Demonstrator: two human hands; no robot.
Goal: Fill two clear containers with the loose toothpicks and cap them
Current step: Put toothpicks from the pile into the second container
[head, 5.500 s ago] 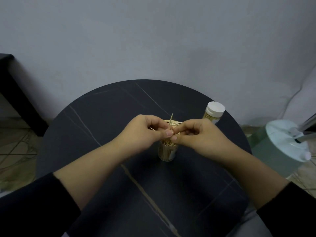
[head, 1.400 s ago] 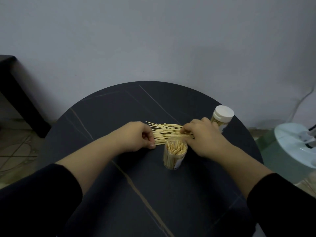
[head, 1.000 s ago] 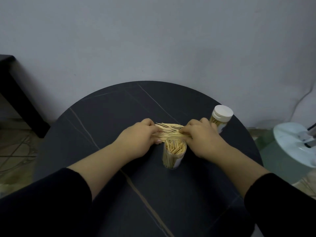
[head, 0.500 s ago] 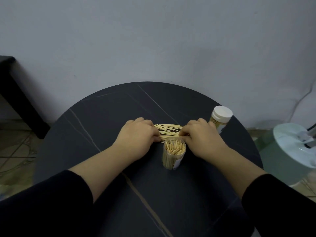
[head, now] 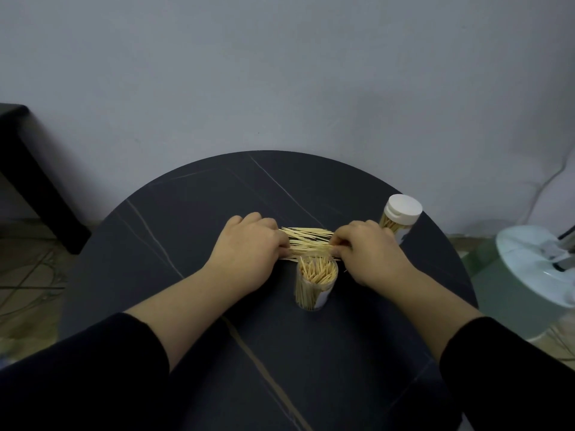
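At the far left a dark piece of furniture [head: 18, 169] is cut off by the frame edge. The round black table [head: 186, 213], veined with pale lines, fills the middle. The left hand [head: 249, 247] lies knuckles up, its fingers and thumb curled over the left ends of the loose toothpicks [head: 306, 241], pinching them; the fingertips are hidden under the hand. The pile lies flat on the table, running left to right between both hands. Just near of it stands the open container [head: 315, 284], upright and packed with toothpicks, blocking the pile's near edge; its small white label cannot be read. The right hand [head: 370, 253] curls over the pile's right ends in the same pinch. Just beyond it stands the capped container [head: 399, 219] with a white lid, its lower part and label partly hidden by the hand. At the far right a pale round appliance [head: 535, 275] stands on the floor, cut off, hard to identify
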